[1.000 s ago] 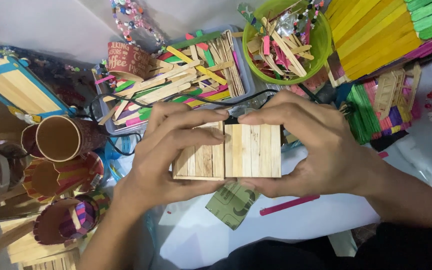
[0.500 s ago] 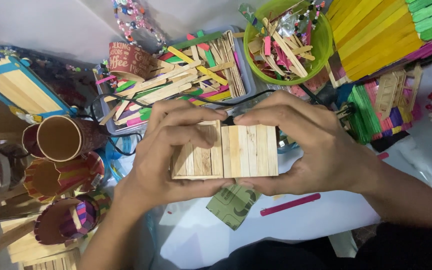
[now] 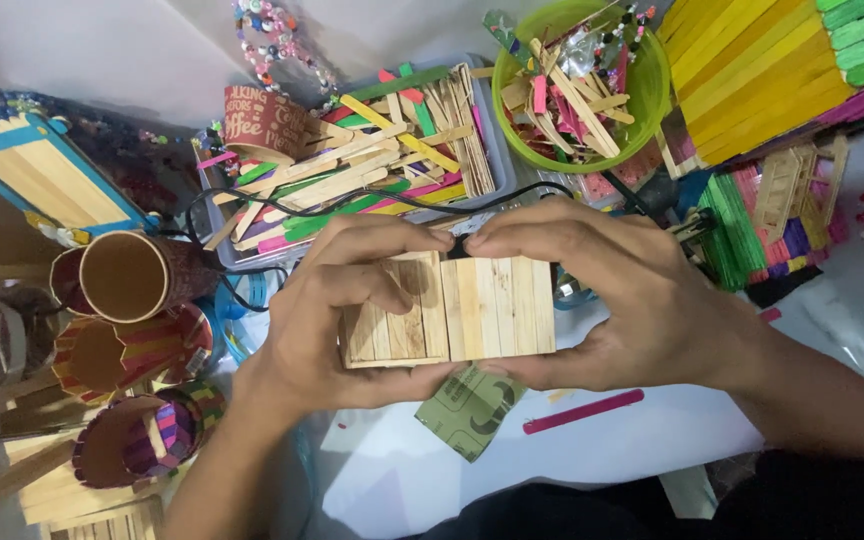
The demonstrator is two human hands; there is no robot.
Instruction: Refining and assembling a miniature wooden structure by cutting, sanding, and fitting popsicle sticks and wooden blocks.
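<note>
While pinched at both ends, left hand (image 3: 327,330) and right hand (image 3: 617,300) closed on the stick panel (image 3: 449,310) above the counter (image 3: 592,460): probably light, stiff, fragile at seams (best gripped by edges).

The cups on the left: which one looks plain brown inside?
The top cup, nearest the left hand. The two cups below it show colourful stripes.
</note>
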